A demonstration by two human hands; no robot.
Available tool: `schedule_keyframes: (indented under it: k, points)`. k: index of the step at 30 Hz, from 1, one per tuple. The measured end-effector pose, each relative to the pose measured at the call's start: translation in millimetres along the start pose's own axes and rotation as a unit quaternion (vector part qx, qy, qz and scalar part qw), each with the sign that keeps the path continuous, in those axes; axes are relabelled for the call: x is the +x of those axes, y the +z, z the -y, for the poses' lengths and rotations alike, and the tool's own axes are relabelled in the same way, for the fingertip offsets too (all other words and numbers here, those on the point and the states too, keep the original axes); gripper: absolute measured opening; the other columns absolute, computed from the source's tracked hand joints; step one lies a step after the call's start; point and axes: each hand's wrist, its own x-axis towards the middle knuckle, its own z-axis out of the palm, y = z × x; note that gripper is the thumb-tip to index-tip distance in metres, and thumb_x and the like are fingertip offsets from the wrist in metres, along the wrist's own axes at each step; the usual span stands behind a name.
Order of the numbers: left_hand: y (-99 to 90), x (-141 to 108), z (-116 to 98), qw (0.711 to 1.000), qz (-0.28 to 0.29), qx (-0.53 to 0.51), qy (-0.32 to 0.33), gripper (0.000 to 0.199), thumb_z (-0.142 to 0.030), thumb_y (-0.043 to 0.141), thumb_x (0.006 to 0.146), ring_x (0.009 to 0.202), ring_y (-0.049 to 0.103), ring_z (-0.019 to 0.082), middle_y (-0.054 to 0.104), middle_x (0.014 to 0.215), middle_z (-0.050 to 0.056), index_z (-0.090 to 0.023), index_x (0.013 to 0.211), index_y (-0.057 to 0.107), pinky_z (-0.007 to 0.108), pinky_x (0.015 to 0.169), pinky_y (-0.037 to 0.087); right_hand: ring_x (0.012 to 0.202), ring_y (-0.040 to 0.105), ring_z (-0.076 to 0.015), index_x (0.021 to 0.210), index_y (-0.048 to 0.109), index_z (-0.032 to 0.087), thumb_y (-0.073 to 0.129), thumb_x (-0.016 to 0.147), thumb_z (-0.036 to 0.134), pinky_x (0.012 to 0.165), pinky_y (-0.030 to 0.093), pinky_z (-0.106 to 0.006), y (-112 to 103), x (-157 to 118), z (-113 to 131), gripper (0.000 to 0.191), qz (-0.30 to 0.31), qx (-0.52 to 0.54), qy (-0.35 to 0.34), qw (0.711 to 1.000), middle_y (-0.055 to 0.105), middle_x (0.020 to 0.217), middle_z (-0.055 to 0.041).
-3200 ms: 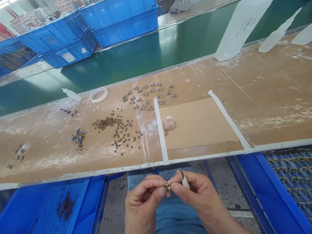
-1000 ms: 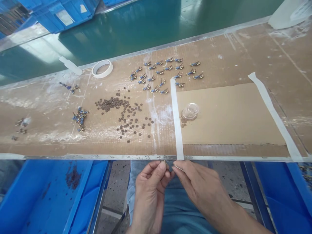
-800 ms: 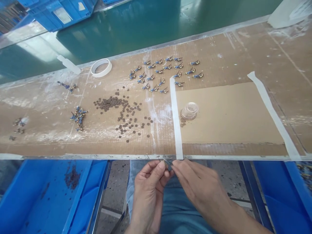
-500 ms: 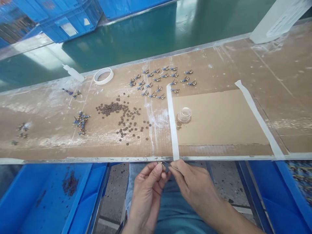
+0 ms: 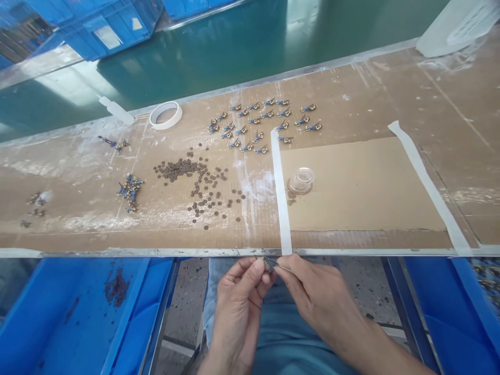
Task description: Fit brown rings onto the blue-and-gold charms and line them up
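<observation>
Blue plastic bin [image 5: 78,341] sits well left of the grip, lower than the bench [image 5: 195,240], with dark debris [image 5: 116,289] inside. Heap of blue-and-gold figures [image 5: 130,191]: on the bench, beyond the grip and well left. White tape roll [image 5: 167,125]: farther beyond, also left. Brown discs [image 5: 177,169]: loose scatter, beyond and left, nearer the grip than the roll. Left hand [image 5: 240,297]: thumb and finger pinched on a small piece [image 5: 266,264], mostly hidden by the fingertips. Thin tool [image 5: 270,260]: just right of that pinch, tip at the piece; contact cannot be told. Right hand [image 5: 326,291]: fingers closed round the tool's pale handle. Clear cup [image 5: 300,180]: beyond the grip, slightly right, on a cardboard sheet [image 5: 363,192].
</observation>
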Motion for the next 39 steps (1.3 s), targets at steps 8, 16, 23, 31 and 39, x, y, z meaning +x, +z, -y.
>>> schedule_keyframes:
  k: [8, 16, 23, 31, 39]
  points:
    - [1.4, -1, -2, 1.000, 0.002, 0.010, -0.005, 0.023, -0.018, 0.090, 0.061, 0.057, 0.061, 0.006, 0.067, 0.064, 0.000, -0.010, 0.072, 0.071, 0.022, 0.073, 0.060, 0.058, 0.062, -0.0087, 0.093, 0.058, 0.020, 0.042, 0.103, 0.019, 0.057, 0.042, -0.020, 0, -1, -2, 0.019, -0.001, 0.003, -0.007, 1.000, 0.066, 0.071, 0.0019]
    - [-0.5, 0, -2, 1.000, -0.002, 0.012, -0.011, 0.024, -0.019, 0.091, 0.060, 0.055, 0.059, 0.006, 0.066, 0.063, 0.000, -0.011, 0.072, 0.071, 0.023, 0.071, 0.060, 0.057, 0.060, -0.0082, 0.092, 0.058, 0.021, 0.043, 0.102, 0.021, 0.056, 0.043, -0.019, -1, -2, -3, 0.018, 0.004, 0.030, 0.012, 0.999, 0.065, 0.070, 0.0023]
    - [-3.9, 3, -1, 1.000, 0.014, 0.021, -0.012, 0.021, -0.019, 0.088, 0.065, 0.058, 0.061, 0.008, 0.066, 0.062, 0.000, -0.011, 0.073, 0.071, 0.024, 0.075, 0.059, 0.066, 0.064, -0.0096, 0.096, 0.059, 0.019, 0.045, 0.098, 0.010, 0.063, 0.045, -0.019, -2, -4, -2, 0.018, 0.017, 0.004, -0.011, 1.000, 0.067, 0.077, -0.0003]
    - [-2.2, 3, -2, 1.000, 0.019, 0.005, -0.009, 0.019, -0.016, 0.089, 0.064, 0.055, 0.059, 0.005, 0.067, 0.064, 0.000, -0.010, 0.071, 0.072, 0.020, 0.071, 0.059, 0.062, 0.061, -0.0112, 0.094, 0.058, 0.018, 0.043, 0.096, 0.006, 0.059, 0.043, -0.020, -4, 2, 5, 0.020, -0.027, -0.069, -0.053, 0.996, 0.064, 0.071, -0.0006]
    - [-10.7, -2, -6, 0.997, 0.078, -0.010, -0.026, 0.018, -0.017, 0.088, 0.066, 0.060, 0.061, 0.007, 0.068, 0.069, 0.001, -0.011, 0.076, 0.073, 0.030, 0.083, 0.060, 0.052, 0.057, -0.0099, 0.087, 0.055, 0.019, 0.040, 0.100, 0.016, 0.053, 0.038, -0.020, 5, -3, 1, 0.020, -0.039, 0.004, 0.006, 0.999, 0.060, 0.063, 0.0031]
